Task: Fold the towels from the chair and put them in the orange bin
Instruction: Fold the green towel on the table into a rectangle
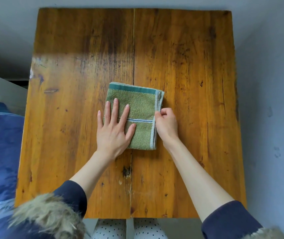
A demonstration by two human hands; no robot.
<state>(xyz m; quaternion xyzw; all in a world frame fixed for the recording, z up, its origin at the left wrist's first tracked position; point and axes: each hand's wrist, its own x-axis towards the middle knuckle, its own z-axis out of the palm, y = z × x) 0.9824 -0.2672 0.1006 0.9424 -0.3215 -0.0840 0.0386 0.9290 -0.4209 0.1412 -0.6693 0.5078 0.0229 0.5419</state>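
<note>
A green towel (137,114), folded into a compact rectangle, is lying on the wooden table (189,66) directly under and between the two hands. Its dark green band is running along the edge farthest from the hands, and a thin blue and white stripe is crossing it at about the level of the knuckles.

The left hand (113,128) is resting flat on the towel's left half, fingers straight and spread, the little finger reaching past the towel's left edge onto the wood. The right hand (166,123) is sitting at the towel's right edge, its fingers curled and pinching the stacked layers of pale hem there. The two hands are lying apart, with the middle of the towel showing between them.

Both forearms are coming out of dark blue sleeves (229,219) with fur trim. Blue fabric (0,144) is lying to the left of the left hand, beyond the table's edge.
</note>
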